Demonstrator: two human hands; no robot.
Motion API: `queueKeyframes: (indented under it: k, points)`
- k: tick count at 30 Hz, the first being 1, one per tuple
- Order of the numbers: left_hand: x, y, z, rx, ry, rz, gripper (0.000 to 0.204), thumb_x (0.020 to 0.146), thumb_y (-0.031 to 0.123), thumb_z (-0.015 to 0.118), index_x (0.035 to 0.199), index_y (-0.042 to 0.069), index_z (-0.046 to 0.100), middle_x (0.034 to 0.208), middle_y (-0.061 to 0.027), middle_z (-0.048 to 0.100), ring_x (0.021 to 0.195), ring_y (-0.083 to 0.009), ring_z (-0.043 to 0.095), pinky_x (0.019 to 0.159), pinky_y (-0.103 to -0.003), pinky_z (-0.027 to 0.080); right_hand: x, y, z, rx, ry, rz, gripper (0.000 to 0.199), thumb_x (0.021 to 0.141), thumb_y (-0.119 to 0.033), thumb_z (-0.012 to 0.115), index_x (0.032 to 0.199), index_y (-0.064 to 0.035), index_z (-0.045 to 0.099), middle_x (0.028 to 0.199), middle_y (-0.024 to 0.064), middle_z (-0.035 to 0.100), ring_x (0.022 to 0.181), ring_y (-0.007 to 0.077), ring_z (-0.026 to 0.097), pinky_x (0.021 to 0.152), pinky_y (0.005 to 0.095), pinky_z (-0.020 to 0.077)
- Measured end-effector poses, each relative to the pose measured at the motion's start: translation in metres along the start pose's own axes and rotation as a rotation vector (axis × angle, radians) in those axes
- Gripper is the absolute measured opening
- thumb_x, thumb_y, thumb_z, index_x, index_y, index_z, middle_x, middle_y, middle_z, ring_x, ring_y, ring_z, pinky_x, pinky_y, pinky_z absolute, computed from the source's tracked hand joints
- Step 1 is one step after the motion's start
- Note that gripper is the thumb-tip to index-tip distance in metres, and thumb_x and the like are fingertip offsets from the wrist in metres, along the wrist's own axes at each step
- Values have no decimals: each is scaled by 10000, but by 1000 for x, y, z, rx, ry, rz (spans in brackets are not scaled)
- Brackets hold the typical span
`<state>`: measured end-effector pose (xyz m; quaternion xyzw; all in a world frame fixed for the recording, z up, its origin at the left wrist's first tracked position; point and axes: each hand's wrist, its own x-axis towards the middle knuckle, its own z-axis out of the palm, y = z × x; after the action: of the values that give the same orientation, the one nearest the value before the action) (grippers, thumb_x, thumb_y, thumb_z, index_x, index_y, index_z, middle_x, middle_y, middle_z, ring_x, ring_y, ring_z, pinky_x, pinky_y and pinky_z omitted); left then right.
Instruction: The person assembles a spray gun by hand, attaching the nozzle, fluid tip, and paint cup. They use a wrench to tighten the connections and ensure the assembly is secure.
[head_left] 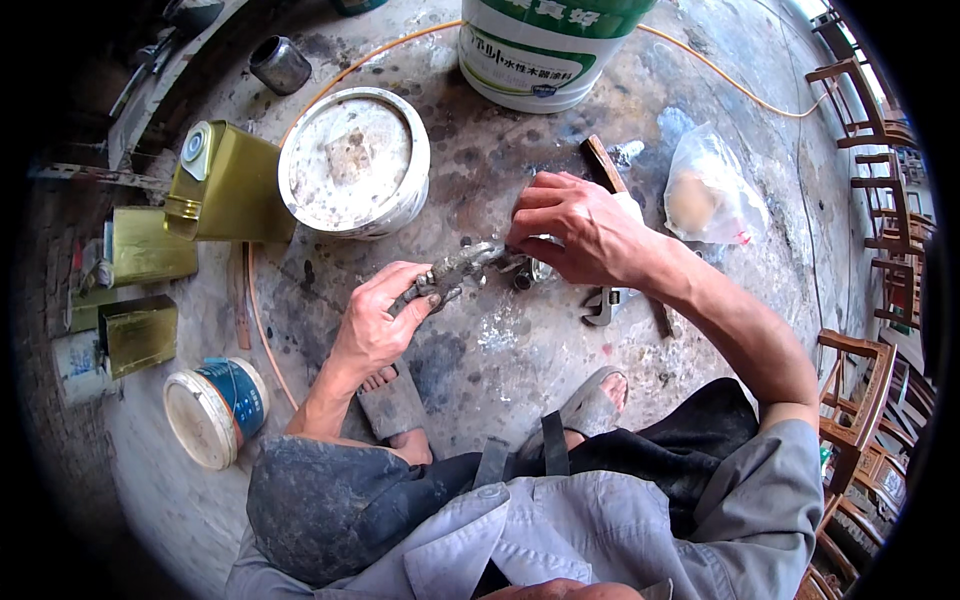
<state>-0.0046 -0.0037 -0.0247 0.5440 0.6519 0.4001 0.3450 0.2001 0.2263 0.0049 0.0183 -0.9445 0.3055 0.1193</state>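
Note:
My left hand is closed around a paint-crusted grey metal spray gun, held above the concrete floor between my knees. The fingers of my right hand are bent and pinched at the gun's other end, and they partly hide it. Just below that hand, a small round metal part lies on the floor. An adjustable wrench rests to its right. Past my right hand lies a tool with a wooden handle, its lower part hidden behind the hand.
A lidded white bucket stands ahead to the left, near yellow-green metal cans and a dark metal cup. A large white-and-green pail stands ahead. An orange hose crosses the floor. Right: a plastic bag, wooden chairs.

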Motion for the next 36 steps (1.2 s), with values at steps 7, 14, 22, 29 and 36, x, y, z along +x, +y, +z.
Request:
queueKeyframes:
  k: [7, 14, 22, 29, 36]
  points:
    - [-2, 0, 5, 85, 26, 79, 346, 820, -74, 681, 1163, -27, 679, 1101, -158, 704, 1022, -302, 690, 899, -355, 528, -10, 5, 8, 302, -19, 200, 111, 930, -105, 675, 944, -8, 623, 901, 138, 639, 887, 314, 630, 806, 419, 517]
    - [6, -1, -3, 228, 117, 332, 510, 673, -164, 665, 1149, 15, 705, 1124, -139, 709, 1061, -332, 671, 918, -413, 546, -18, 16, 0, 414, -25, 728, 349, 1062, -298, 563, 995, 38, 631, 873, 178, 694, 785, 265, 673, 699, 398, 530]
    - [10, -1, -5, 360, 126, 494, 522, 660, -181, 605, 1139, -1, 709, 1119, -127, 700, 1071, -330, 662, 925, -411, 550, -20, 3, -11, 378, -160, 331, 265, 1015, -252, 624, 1150, -54, 735, 1036, 130, 703, 986, 265, 664, 868, 403, 558]
    - [8, -2, -5, 444, 127, 505, 487, 659, -139, 665, 1118, 15, 712, 1107, -102, 703, 1051, -304, 675, 880, -401, 583, -19, -5, -2, 309, -169, 166, 240, 908, -197, 728, 1083, -34, 750, 1011, 139, 729, 999, 304, 662, 878, 417, 536]
    - [6, -2, -5, 512, 128, 529, 431, 699, -102, 676, 1110, 23, 711, 1098, -101, 706, 1041, -295, 681, 863, -395, 589, -13, -13, -1, 276, -253, 196, 188, 855, -71, 740, 1025, 7, 747, 972, 142, 719, 983, 305, 655, 883, 413, 541]
